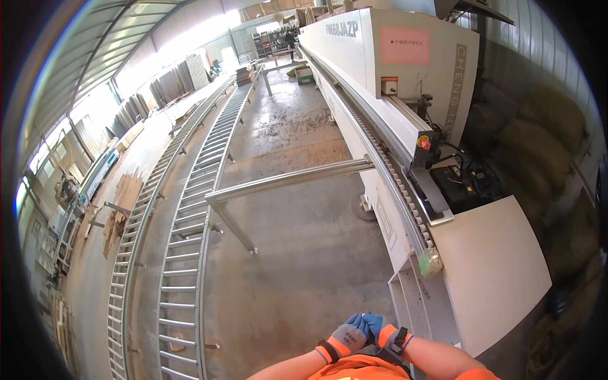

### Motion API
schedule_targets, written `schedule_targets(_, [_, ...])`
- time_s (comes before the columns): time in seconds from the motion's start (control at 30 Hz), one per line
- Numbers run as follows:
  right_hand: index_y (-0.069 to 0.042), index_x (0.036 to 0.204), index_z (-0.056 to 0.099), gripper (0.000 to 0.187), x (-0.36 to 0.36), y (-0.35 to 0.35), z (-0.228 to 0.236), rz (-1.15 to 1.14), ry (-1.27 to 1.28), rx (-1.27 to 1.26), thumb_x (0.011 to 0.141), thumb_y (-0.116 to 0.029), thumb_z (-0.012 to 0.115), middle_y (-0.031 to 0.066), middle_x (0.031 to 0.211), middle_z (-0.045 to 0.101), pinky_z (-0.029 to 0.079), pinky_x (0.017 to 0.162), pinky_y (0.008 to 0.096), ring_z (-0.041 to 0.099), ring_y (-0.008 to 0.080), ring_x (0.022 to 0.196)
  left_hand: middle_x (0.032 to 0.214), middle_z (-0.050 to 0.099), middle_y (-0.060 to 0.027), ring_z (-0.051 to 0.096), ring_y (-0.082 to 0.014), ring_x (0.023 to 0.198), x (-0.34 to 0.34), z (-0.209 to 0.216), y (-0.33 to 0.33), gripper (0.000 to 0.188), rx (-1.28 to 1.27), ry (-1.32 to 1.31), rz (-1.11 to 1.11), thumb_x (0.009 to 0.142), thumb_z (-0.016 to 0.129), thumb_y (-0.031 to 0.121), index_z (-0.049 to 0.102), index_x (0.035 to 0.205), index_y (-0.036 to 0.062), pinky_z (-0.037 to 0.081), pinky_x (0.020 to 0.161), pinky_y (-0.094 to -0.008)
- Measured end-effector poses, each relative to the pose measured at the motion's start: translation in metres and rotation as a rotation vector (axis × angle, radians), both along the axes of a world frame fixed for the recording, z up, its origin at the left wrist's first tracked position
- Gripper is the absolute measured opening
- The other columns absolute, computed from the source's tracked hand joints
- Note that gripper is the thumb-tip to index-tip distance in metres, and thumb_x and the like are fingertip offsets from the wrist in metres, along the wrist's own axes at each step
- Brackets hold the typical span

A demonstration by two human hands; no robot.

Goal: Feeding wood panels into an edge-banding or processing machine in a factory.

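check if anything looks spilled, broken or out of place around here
Brown debris litters the floor beyond the metal crossbar, perhaps spilled. Left of the roller conveyors, ragged-edged brown pieces lie on the floor, looking torn or broken.

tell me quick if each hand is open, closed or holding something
Left hand: gloved, against the right; open or closed, holding or not, cannot tell.
Right hand: gloved, against the left; same, cannot tell.

Worn are an orange top (362, 370), blue-and-grey gloves (348, 335) and dark wrist straps (329, 351).
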State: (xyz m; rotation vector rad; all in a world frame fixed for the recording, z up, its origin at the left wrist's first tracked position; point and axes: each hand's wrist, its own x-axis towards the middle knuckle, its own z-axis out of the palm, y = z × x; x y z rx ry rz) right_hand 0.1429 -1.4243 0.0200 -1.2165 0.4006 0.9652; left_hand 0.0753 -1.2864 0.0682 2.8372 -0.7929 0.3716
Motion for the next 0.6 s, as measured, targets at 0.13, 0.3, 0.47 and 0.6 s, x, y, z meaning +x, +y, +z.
schedule_targets(0.13, [-0.001, 0.102, 0.066, 0.035, 0.012, -0.008, 0.001, -0.02, 0.057, -0.058, 0.1, -0.034, 0.053, 0.0109, 0.095, 0.071, 0.055, 0.077, 0.0356, 0.067, 0.0202, 0.088, 0.122, 0.065, -0.0222, 0.063, -0.0376, 0.112, 0.003, -0.007, 0.003, 0.047, -0.166, 0.116, -0.057, 0.091, 0.059, 0.029, 0.057, 0.125, -0.0035, 0.047, 0.103, -0.0439])
schedule_targets(0.3, [-0.001, 0.123, 0.059, 0.05, 0.043, -0.08, 0.025, 0.651, -1.106, -0.765, 0.095, -0.042, 0.057, 0.0217, 0.104, 0.071, 0.054, 0.082, 0.0461, 0.07, 0.0373, 0.091, 0.12, 0.067, -0.0207, 0.064, -0.0399, 0.109, -0.033, -0.078, 0.052, 0.053, -0.2, 0.675, 0.229, 0.096, 0.055, 0.046, 0.056, 0.133, 0.008, 0.051, 0.095, -0.0473])
schedule_targets(0.47, [-0.005, 0.137, 0.049, 0.064, 0.094, -0.163, 0.075, 0.562, -1.185, -1.161, 0.084, -0.034, 0.069, 0.0253, 0.119, 0.064, 0.048, 0.097, 0.0515, 0.06, 0.045, 0.109, 0.11, 0.071, -0.0203, 0.065, -0.0411, 0.107, -0.139, -0.187, 0.142, 0.051, -0.158, 1.033, 0.677, 0.093, 0.056, 0.054, 0.067, 0.117, 0.0098, 0.051, 0.092, -0.0494])
schedule_targets(0.6, [-0.007, 0.15, 0.036, 0.09, 0.123, -0.259, 0.058, 0.352, -1.194, -1.338, 0.075, -0.032, 0.079, 0.0229, 0.15, 0.039, 0.037, 0.113, 0.0466, 0.04, 0.041, 0.135, 0.118, 0.07, -0.0193, 0.065, -0.0379, 0.113, -0.222, -0.206, 0.191, 0.057, -0.027, 1.26, 0.944, 0.091, 0.055, 0.057, 0.07, 0.118, 0.0098, 0.05, 0.097, -0.0467])
